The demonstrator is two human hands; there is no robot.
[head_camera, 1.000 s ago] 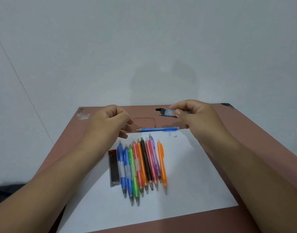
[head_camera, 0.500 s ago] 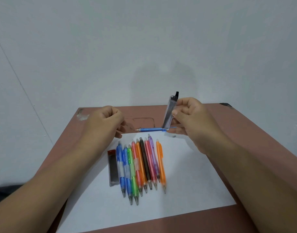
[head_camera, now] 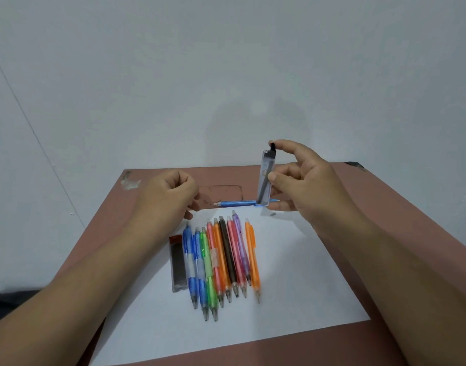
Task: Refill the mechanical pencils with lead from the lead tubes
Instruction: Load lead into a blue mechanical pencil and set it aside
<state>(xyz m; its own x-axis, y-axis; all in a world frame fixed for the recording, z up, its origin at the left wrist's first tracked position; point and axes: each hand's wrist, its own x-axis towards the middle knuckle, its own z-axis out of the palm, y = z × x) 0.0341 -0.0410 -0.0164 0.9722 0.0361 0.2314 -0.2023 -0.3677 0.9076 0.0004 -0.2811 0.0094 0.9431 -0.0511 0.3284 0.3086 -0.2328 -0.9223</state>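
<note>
My right hand (head_camera: 305, 186) holds a clear lead tube (head_camera: 264, 178) upright, with the thumb on its side and the index fingertip on its black cap. Lower fingers of the same hand hold a blue mechanical pencil (head_camera: 237, 203) level, its tip pointing left. The tube's bottom end meets the pencil near its rear. My left hand (head_camera: 165, 196) hovers by the pencil's tip with its fingers curled into a fist; nothing shows inside it. Several coloured mechanical pencils (head_camera: 226, 260) lie side by side on the white paper (head_camera: 305, 286), with a second lead tube (head_camera: 178, 262) left of them.
The paper covers the near part of a brown table (head_camera: 371, 220) that stands against a pale wall. A rounded rectangular outline (head_camera: 221, 192) marks the tabletop behind the hands. Torn tape bits (head_camera: 130, 180) sit at the far left corner.
My right hand turned the lead tube from lying level to standing upright and raised it, and the index finger moved onto the cap. The left hand drew back slightly leftward.
</note>
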